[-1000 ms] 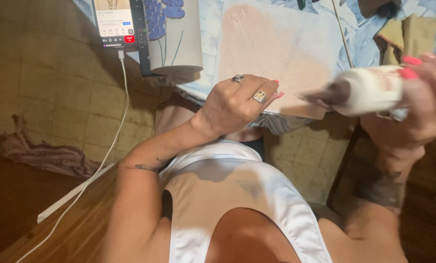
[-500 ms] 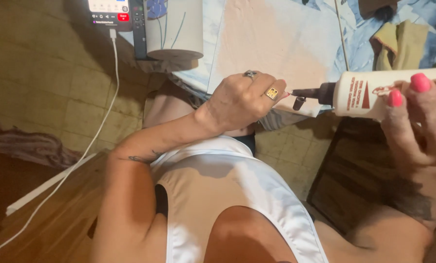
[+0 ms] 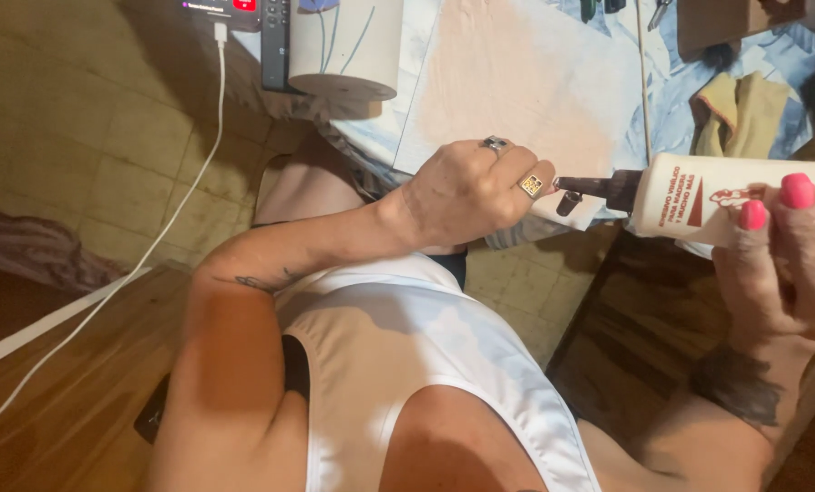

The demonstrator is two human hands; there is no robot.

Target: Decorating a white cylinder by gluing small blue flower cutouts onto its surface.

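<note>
the right hand [image 3: 790,264] grips a glue bottle [image 3: 726,196] sideways while the left hand [image 3: 466,191] pinches its dark nozzle [image 3: 599,189], fingers curled.

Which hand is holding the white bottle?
The right hand, the one with pink nails, holds the white bottle. The left hand, wearing rings, only touches its dark nozzle.

A person's right hand [image 3: 790,264] grips a white glue bottle [image 3: 726,196] held sideways, its dark nozzle [image 3: 599,189] meeting the ringed left hand [image 3: 466,191] at the edge of a pale board [image 3: 517,82] (on the cloth-covered worktop [image 3: 681,91]).
</note>
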